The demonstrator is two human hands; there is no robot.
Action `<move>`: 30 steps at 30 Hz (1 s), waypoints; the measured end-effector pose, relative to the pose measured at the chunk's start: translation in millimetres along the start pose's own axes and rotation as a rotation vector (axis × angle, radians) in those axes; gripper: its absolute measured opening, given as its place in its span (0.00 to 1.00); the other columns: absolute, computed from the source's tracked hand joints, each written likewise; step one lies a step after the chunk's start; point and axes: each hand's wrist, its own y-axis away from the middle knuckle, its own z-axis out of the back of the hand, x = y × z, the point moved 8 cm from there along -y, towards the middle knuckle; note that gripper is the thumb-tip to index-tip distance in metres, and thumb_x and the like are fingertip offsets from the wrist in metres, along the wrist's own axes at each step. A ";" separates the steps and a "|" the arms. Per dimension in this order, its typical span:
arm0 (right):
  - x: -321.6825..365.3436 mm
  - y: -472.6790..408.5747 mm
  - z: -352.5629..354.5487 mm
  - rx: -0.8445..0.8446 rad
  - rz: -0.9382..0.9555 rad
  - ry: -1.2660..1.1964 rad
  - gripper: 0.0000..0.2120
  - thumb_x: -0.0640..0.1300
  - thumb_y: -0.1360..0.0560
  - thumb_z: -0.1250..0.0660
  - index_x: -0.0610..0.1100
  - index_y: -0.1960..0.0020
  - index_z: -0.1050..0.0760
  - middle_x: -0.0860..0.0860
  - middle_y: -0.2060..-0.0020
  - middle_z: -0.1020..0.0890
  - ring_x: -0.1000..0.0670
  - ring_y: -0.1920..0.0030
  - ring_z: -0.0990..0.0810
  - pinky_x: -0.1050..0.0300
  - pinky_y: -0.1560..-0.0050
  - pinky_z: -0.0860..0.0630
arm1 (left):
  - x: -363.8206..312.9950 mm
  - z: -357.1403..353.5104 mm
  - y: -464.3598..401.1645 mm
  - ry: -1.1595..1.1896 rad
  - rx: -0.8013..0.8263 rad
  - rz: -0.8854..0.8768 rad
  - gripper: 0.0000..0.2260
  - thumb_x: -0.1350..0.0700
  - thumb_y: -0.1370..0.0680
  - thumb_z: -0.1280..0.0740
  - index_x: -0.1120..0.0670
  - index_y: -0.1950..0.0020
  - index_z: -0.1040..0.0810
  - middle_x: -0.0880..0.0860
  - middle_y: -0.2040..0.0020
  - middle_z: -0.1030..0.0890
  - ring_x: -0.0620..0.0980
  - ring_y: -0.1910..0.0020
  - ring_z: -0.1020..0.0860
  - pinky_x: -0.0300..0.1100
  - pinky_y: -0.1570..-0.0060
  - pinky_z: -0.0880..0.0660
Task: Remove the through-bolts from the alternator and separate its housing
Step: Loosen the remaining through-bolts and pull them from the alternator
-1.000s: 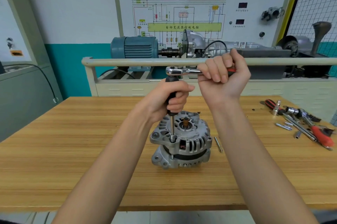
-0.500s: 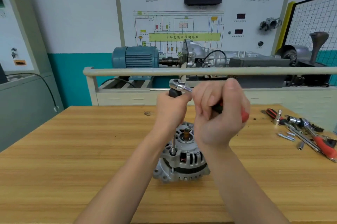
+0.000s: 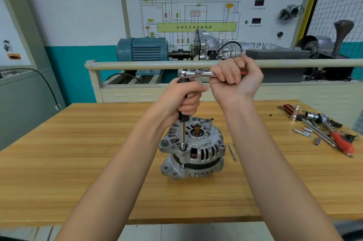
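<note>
Alternator [image 3: 193, 148] (one), left hand [image 3: 183, 99] gripping extension [image 3: 183, 134], right hand [image 3: 235, 77] gripping ratchet [image 3: 193, 73].

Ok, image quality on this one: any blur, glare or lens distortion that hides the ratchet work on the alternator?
Head view: even indoor light, soft shadows. Wide-angle bending bows the rail and table edges. Slight softness at the frame edges and on the loose tools. A small glint on the ratchet head; alternator, left hand and right hand are sharp.
</note>
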 end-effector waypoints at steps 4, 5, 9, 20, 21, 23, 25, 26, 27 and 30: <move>7.3 30.5 -19.3 0.211 0.282 0.264 0.23 0.39 0.20 0.49 0.43 0.74 0.35 0.52 0.84 0.39 0.52 0.82 0.42 0.60 0.75 0.41 | -0.8 11.0 1.2 -0.049 -0.260 -0.052 0.25 0.67 0.23 0.38 0.50 0.78 0.38 0.47 0.82 0.40 0.44 0.84 0.45 0.31 0.80 0.46; 6.9 42.2 -27.5 0.295 0.383 0.354 0.22 0.38 0.21 0.49 0.43 0.74 0.35 0.52 0.84 0.38 0.52 0.81 0.41 0.59 0.73 0.41 | -0.9 12.4 2.7 -0.061 -0.328 -0.071 0.24 0.68 0.24 0.38 0.50 0.77 0.38 0.47 0.81 0.40 0.44 0.83 0.45 0.31 0.80 0.46; -3.3 75.0 -51.7 0.502 0.699 0.660 0.16 0.36 0.25 0.46 0.46 0.70 0.33 0.55 0.81 0.34 0.53 0.80 0.38 0.58 0.72 0.40 | -3.4 16.5 7.9 -0.103 -0.501 -0.141 0.21 0.70 0.27 0.39 0.52 0.75 0.39 0.46 0.82 0.39 0.44 0.82 0.44 0.32 0.80 0.46; -0.3 -5.3 1.9 0.050 -0.064 -0.023 0.23 0.42 0.23 0.46 0.43 0.77 0.35 0.53 0.86 0.41 0.54 0.84 0.43 0.64 0.78 0.44 | -0.1 -1.2 2.9 0.016 0.059 -0.030 0.16 0.61 0.28 0.35 0.52 0.75 0.33 0.48 0.80 0.37 0.44 0.83 0.40 0.33 0.79 0.42; -0.9 -9.1 5.7 0.021 -0.082 -0.053 0.23 0.42 0.23 0.46 0.43 0.77 0.36 0.53 0.86 0.41 0.54 0.84 0.43 0.64 0.78 0.44 | 1.3 -3.5 2.0 0.035 0.071 -0.016 0.17 0.61 0.28 0.35 0.52 0.76 0.34 0.48 0.81 0.38 0.43 0.84 0.42 0.32 0.80 0.43; -0.3 -10.4 8.4 0.004 -0.067 -0.061 0.23 0.42 0.22 0.47 0.43 0.76 0.36 0.53 0.85 0.42 0.54 0.84 0.43 0.64 0.79 0.44 | 3.9 -3.6 0.1 0.049 0.050 -0.004 0.20 0.62 0.26 0.36 0.52 0.77 0.35 0.47 0.82 0.40 0.42 0.85 0.44 0.31 0.82 0.46; 1.9 -4.0 4.3 0.038 -0.011 -0.031 0.22 0.41 0.23 0.46 0.43 0.76 0.35 0.52 0.85 0.41 0.54 0.84 0.43 0.64 0.78 0.43 | 4.3 -0.7 0.4 0.033 0.003 -0.011 0.22 0.63 0.24 0.37 0.51 0.77 0.37 0.46 0.82 0.40 0.42 0.85 0.45 0.30 0.81 0.46; 3.9 1.2 0.4 0.073 0.030 -0.002 0.21 0.41 0.24 0.46 0.43 0.76 0.35 0.52 0.85 0.41 0.54 0.83 0.42 0.64 0.78 0.43 | 4.1 1.5 1.1 0.027 -0.032 -0.017 0.23 0.64 0.23 0.38 0.51 0.78 0.37 0.47 0.82 0.40 0.42 0.85 0.45 0.30 0.81 0.46; 6.0 7.3 -3.8 0.107 0.078 0.040 0.21 0.40 0.24 0.46 0.43 0.76 0.35 0.52 0.85 0.40 0.54 0.83 0.42 0.63 0.78 0.42 | 3.8 3.9 1.8 0.016 -0.081 -0.025 0.24 0.64 0.23 0.38 0.51 0.78 0.37 0.47 0.82 0.40 0.43 0.84 0.45 0.30 0.81 0.46; 10.6 27.9 -18.7 0.219 0.262 0.223 0.24 0.39 0.21 0.49 0.43 0.76 0.35 0.52 0.85 0.40 0.53 0.82 0.42 0.61 0.75 0.41 | 2.9 10.2 3.7 -0.049 -0.292 -0.056 0.22 0.65 0.23 0.37 0.51 0.76 0.37 0.47 0.81 0.40 0.44 0.83 0.45 0.31 0.80 0.46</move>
